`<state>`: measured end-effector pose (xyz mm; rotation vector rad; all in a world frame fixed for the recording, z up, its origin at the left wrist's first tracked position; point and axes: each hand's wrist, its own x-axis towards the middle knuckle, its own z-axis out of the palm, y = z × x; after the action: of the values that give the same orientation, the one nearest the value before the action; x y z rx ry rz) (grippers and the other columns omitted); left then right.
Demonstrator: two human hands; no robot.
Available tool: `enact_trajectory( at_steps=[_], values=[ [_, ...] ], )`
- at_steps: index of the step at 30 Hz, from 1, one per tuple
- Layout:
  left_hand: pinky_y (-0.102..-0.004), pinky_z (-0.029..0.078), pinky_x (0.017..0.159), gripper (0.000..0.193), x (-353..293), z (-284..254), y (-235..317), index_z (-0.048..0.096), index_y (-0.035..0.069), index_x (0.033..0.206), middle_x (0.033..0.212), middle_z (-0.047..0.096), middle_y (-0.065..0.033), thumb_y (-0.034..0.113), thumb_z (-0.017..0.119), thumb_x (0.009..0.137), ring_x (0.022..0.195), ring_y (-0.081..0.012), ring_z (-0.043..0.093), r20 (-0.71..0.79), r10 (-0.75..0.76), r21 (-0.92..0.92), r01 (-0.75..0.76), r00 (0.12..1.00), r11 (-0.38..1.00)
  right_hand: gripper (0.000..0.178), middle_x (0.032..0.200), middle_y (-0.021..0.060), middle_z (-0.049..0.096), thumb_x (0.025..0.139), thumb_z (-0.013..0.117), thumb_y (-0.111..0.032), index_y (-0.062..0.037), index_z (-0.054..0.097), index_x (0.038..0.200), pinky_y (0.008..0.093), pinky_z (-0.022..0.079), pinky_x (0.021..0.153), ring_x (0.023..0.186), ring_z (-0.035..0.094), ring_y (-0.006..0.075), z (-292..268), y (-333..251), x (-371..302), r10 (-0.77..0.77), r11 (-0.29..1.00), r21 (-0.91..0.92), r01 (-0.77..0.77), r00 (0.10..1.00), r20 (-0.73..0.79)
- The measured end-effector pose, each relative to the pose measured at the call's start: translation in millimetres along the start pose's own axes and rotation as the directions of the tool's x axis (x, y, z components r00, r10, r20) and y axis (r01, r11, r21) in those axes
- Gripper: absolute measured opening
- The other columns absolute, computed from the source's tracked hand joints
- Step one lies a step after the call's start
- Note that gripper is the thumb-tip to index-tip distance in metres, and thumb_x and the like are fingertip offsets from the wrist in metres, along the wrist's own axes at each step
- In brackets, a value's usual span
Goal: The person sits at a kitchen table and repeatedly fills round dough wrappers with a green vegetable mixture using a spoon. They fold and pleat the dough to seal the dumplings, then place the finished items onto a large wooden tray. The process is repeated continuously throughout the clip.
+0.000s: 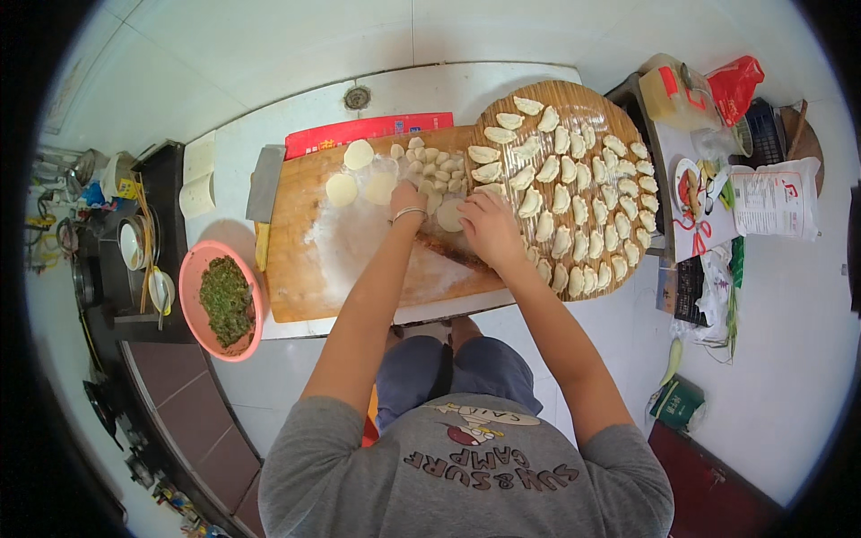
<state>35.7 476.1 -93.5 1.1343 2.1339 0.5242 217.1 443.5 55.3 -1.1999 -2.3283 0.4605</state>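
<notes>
Rolling dough on a floured board [305, 260].
Left hand [408, 199] closed over rolling pin [448, 249]; right hand [489, 229] pinching dough disc [449, 215].

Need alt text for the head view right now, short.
Both hands, left hand and right hand, press a dough round on a floured wooden board. A round tray of folded dumplings sits right, a pink bowl of chopped greens left.

From my remote seat I log a light brown wooden board [305, 260] dusted white with flour, pale cream dough discs [359, 154] and dumplings [574, 170] on a tan woven tray [587, 99]. A salmon-pink bowl [190, 278] holds dark green chopped filling [224, 300]. I note a red packet [368, 130] behind the board and a silver bracelet [408, 213].
</notes>
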Motion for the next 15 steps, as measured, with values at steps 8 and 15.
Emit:
enact_trajectory(
  at_steps=[8, 15],
  values=[
    [-0.0295, 0.047, 0.064, 0.021, -50.4, -83.1, -25.4, 0.057, 0.001, 0.089, 0.082, 0.065, -0.0084, 0.018, 0.067, 0.08, 0.071, -0.0168, 0.061, -0.131, 0.161, -0.51, -0.206, 0.978, 0.835, 0.019, 0.096, 0.0104, 0.063, 0.072, 0.068, -0.005, -0.0039, 0.064, 0.09, 0.0415, 0.045, 0.089, 0.1, 0.056, 0.031, 9.7, -48.8, 6.3, -0.075, 0.997, 0.011, 0.075, 0.996, -0.042],
    [-0.0214, 0.046, 0.07, 0.024, -157.8, -219.5, -103.6, 0.058, -0.001, 0.11, 0.096, 0.065, -0.0031, 0.005, 0.058, 0.087, 0.084, -0.0085, 0.059, -0.126, -0.086, -0.96, -0.1, 0.988, 0.261, 0.015, 0.094, 0.0073, 0.062, 0.074, 0.068, -0.01, -0.0075, 0.064, 0.089, 0.0401, 0.044, 0.085, 0.098, 0.056, 0.0281, 80.4, -152.1, 21.1, -0.209, 0.967, 0.161, 0.199, 0.977, 0.047]
  ],
)
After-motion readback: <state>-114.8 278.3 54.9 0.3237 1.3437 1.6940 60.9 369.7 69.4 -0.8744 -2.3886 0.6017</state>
